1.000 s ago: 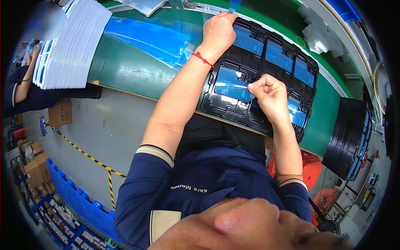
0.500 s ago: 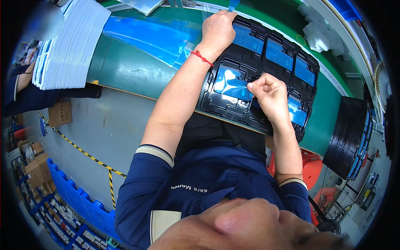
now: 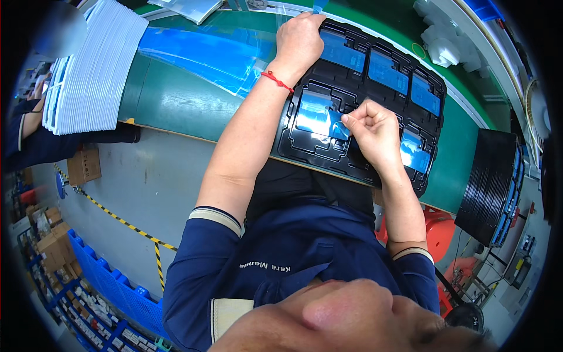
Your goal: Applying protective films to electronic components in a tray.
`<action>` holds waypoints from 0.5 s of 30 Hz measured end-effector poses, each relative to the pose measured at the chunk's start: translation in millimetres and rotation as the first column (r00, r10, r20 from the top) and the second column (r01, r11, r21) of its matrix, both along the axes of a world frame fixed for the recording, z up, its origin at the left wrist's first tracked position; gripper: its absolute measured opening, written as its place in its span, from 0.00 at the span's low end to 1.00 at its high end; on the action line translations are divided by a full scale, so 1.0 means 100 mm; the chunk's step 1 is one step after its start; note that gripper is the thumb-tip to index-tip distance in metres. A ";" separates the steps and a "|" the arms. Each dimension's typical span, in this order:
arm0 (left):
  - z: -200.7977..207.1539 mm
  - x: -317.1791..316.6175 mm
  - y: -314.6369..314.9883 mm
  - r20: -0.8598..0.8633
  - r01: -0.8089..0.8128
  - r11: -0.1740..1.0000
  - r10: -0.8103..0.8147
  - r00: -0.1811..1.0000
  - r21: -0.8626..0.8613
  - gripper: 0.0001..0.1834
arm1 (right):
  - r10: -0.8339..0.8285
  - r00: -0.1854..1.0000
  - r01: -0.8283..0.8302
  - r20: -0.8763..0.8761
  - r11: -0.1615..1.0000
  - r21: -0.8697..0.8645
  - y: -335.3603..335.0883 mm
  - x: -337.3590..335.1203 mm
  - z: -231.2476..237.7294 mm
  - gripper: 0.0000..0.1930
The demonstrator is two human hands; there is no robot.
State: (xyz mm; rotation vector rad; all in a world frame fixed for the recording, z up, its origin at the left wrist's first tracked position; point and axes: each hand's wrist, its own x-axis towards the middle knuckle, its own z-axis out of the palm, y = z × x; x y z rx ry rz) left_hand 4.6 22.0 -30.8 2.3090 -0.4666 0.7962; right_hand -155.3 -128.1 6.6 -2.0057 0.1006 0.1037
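Navy fabric comes nearest the cam.: operator's shirt sleeve, w/ light cuff. Fwd. of it lies a black moulded tray on the green worktop.

Right hand: thumb & fingertips closed in a pinch at the R edge of the front-left blue panel, which sits in its tray cell; can't tell if the edge is caught between them. Front-right cell holds another blue panel; the cell between is partly hidden by the R hand.

Left hand: at the tray's far L corner, next to a blue strip; fingertips obscured, grip can't be confirmed.

Change vs. prev. frames: whole view shifts slightly (prob. head motion); glare on the front-left panel is broader. Both hands keep approx. the same posn. rel. to the tray, so work at that panel looks unadvanced.

Farther out: blue film sheets L of the tray, black tray stack to the R, white stack far L.
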 end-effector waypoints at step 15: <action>0.02 -0.02 0.00 -0.020 0.005 1.000 -0.005 1.000 0.004 0.17 | 0.077 0.989 -0.032 0.123 0.943 -0.332 0.13 -0.04 0.16 0.08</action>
